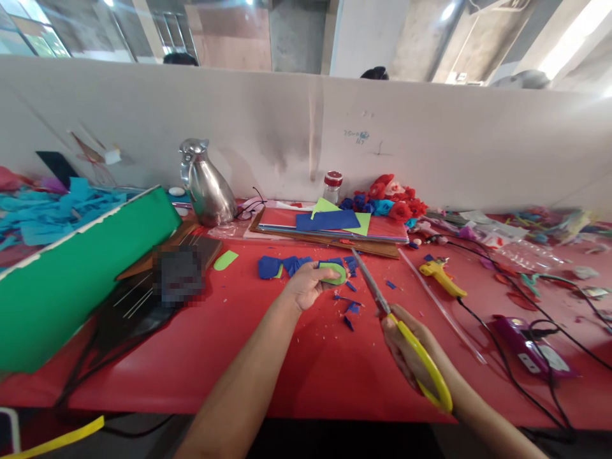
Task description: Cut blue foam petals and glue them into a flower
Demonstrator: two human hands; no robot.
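Green piece: the round-ended green piece (340,275) lies at 3 o'clock of the left hand (306,285), its rounded end pointing away from the palm, with a dark blue layer showing along its far edge.
Left grip: pinching the green piece, thumb laid across its top; the fingers underneath are mostly hidden.
Left arm: bare forearm enters from 7 o'clock and slants toward 1 o'clock, the hand held low above the red counter (229,370).
Scissors: the yellow-handled scissors (377,298) run from the right hand (406,338) toward 11 o'clock, tips near the green piece, between its 1 and 2 o'clock. Whether the blades are fully together, I cannot tell.
Right grip: wrapped around the yellow handle; the finger placement within the loops is partly hidden.
Right arm: forearm comes in from 4 o'clock and angles toward 10.
Blue pieces: blue paper pieces (269,268) lie near the left hand at 10 o'clock.
Scraps: blue scraps (352,308) are scattered at 5 o'clock of the green piece.
Glue gun: the yellow glue gun (442,278) lies at the right hand's 1 o'clock.
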